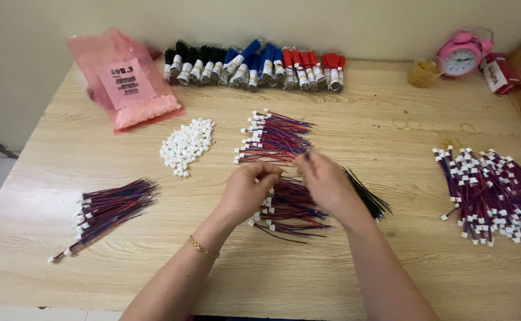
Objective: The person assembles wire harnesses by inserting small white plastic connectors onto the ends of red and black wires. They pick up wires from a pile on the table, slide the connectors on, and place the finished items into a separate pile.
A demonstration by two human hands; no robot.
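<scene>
My left hand (248, 190) and my right hand (326, 181) meet over the middle of the wooden table (332, 273), fingers pinched together just above a small heap of red, blue and black wires with white plugs (290, 211). What the fingertips pinch is too small to make out; it looks like a thin wire or plug. A loose bunch of black wires (369, 199) lies under my right wrist. A neat bundle of plugged wires (272, 138) sits just beyond my hands. A pile of small white connector housings (187, 144) lies to the left of it.
A bundle of wires (109, 209) lies at the left front, a large heap of finished plugged wires (495, 193) at the right. Taped black, blue and red wire rolls (254, 64) line the back. A pink plastic bag (126, 80), rubber bands (422, 72), a pink alarm clock (460, 54) and a red box (498, 72) stand near the wall.
</scene>
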